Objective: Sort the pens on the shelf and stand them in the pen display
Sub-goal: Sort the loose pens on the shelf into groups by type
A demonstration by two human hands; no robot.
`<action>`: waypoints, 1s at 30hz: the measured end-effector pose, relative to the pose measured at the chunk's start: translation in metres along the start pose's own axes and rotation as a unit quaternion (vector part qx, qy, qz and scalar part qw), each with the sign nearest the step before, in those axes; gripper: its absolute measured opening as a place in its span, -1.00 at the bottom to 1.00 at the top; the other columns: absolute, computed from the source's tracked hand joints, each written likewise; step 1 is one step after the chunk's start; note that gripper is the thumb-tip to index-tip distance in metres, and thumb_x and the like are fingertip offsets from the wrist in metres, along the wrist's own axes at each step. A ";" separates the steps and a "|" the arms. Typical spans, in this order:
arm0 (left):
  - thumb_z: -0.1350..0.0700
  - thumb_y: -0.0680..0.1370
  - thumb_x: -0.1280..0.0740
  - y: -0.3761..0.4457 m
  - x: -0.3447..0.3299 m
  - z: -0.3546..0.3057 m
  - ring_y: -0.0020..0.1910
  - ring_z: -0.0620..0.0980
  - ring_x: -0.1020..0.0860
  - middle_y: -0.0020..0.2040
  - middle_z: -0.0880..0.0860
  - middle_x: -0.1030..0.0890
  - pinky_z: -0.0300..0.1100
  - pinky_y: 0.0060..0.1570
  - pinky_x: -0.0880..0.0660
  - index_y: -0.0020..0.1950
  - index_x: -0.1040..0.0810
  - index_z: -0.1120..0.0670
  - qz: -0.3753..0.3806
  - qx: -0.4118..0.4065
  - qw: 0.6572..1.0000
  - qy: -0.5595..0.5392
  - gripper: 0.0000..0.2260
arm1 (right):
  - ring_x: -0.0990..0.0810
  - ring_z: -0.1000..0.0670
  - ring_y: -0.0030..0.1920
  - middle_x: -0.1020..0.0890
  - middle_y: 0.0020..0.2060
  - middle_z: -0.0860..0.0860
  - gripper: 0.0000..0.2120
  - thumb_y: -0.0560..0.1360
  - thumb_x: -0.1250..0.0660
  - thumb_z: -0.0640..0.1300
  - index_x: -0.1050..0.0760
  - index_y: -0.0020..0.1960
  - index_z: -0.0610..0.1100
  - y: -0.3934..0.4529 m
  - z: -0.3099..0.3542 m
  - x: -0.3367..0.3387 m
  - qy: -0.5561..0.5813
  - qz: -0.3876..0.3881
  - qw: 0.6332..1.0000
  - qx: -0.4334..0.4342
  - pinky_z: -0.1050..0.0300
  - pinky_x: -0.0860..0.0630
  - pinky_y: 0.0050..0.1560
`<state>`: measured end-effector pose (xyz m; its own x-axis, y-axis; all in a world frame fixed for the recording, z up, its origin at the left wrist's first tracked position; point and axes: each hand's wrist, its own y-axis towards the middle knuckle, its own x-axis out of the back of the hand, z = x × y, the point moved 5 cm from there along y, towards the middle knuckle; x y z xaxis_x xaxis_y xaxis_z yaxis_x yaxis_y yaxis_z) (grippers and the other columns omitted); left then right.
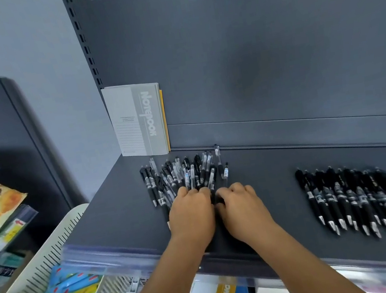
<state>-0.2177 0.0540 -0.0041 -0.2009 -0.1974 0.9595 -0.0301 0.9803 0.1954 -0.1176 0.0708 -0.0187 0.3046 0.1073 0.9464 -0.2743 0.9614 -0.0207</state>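
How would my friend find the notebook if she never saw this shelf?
Look at the dark grey shelf and follow it to its back left corner. There, just behind the jumbled heap of pens that both hands are working at, the notebook stands upright against the back panel. It is the only pale grey, flat thing there, with "Notebook" printed sideways on its cover.

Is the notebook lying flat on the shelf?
No, the notebook stands upright against the back panel, behind the loose pens.
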 end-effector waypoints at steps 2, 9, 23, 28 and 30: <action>0.14 0.59 -0.19 0.001 0.000 0.000 0.15 0.04 -0.41 0.10 0.03 -0.56 -0.15 -0.11 -0.35 0.13 -0.45 0.08 0.012 0.030 0.999 -0.014 -0.86 | -0.36 -0.14 0.19 -0.39 0.15 -0.10 -0.76 0.59 -0.16 -0.03 -0.39 0.20 -0.10 0.000 -0.001 0.001 0.002 -0.006 1.000 -0.024 0.03 -0.43 0.04; 0.19 0.58 -0.19 -0.003 0.004 0.001 0.09 0.12 -0.52 0.11 0.09 -0.53 -0.10 -0.11 -0.38 0.13 -0.46 0.12 0.026 0.070 0.996 -0.049 -0.85 | -0.56 -0.16 0.01 -0.47 0.10 -0.15 -0.74 0.51 -0.20 -0.30 -0.38 0.19 -0.19 -0.007 -0.007 0.010 0.013 -0.044 0.994 -0.101 0.13 -0.34 -0.17; 0.06 0.57 -0.23 -0.026 0.018 -0.082 -0.01 0.07 -0.56 0.06 0.04 -0.55 -0.04 -0.05 -0.54 0.18 -0.51 0.02 -0.022 -0.056 0.981 -0.183 -0.79 | -0.57 -0.11 -0.06 -0.50 0.03 -0.08 -0.80 0.54 -0.18 -0.25 -0.39 0.14 -0.10 -0.083 -0.067 0.066 0.034 -0.169 0.970 -0.172 0.14 -0.41 -0.16; 0.07 0.57 -0.23 -0.031 0.015 -0.136 -0.01 0.06 -0.56 0.06 0.01 -0.55 -0.06 -0.04 -0.52 0.18 -0.52 0.00 -0.025 -0.097 0.975 -0.200 -0.79 | -0.57 -0.14 -0.05 -0.50 0.03 -0.08 -0.78 0.51 -0.18 -0.25 -0.40 0.13 -0.10 -0.112 -0.112 0.091 0.026 -0.195 0.957 -0.211 0.12 -0.39 -0.16; 0.07 0.57 -0.22 -0.032 0.011 -0.162 -0.02 0.05 -0.56 0.06 0.00 -0.55 -0.09 -0.07 -0.51 0.19 -0.52 -0.01 -0.026 -0.113 0.971 -0.208 -0.79 | -0.57 -0.14 -0.05 -0.51 0.02 -0.08 -0.78 0.51 -0.17 -0.26 -0.41 0.13 -0.10 -0.124 -0.134 0.101 0.021 -0.203 0.952 -0.227 0.12 -0.39 -0.16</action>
<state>-0.0601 0.0184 0.0336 -0.5843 -0.1796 0.7914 0.1552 0.9325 0.3261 0.0696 -0.0037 0.0364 0.3410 -0.2958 0.8923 0.2927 0.9354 0.1982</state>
